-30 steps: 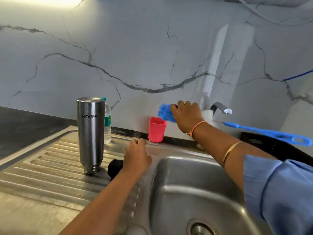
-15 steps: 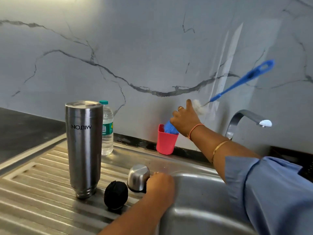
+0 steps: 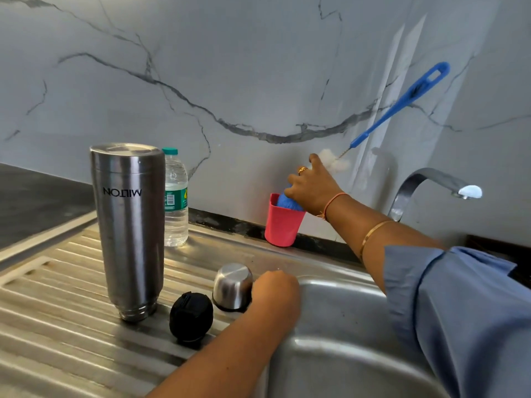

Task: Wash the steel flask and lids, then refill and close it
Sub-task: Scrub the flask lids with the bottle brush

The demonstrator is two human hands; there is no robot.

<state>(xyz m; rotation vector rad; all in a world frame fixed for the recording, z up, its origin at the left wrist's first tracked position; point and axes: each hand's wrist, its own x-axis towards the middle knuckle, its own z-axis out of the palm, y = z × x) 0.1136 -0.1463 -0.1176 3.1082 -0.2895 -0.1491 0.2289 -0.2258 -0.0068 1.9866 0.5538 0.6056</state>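
Observation:
The steel flask point(image 3: 129, 231) stands upside down on the ribbed drainboard point(image 3: 57, 311). To its right lie a black inner lid point(image 3: 191, 317) and a steel cup lid point(image 3: 231, 285), mouth down. My left hand point(image 3: 275, 294) sits at the sink rim against the cup lid's right side, knuckles up, fingers hidden. My right hand point(image 3: 313, 188) reaches to the back wall and grips a blue bottle brush point(image 3: 402, 101) near its bristles. The brush's blue head is in a red cup point(image 3: 283, 228) and its handle points up to the right.
A small plastic water bottle point(image 3: 175, 202) stands behind the flask by the marble wall. The tap point(image 3: 419, 182) arches over the steel sink basin point(image 3: 344, 326) on the right. A dark counter lies at the far left.
My right hand swung the brush from level to handle-up and lowered its blue head into the red cup. My left hand came off the steel cup lid and settled beside it.

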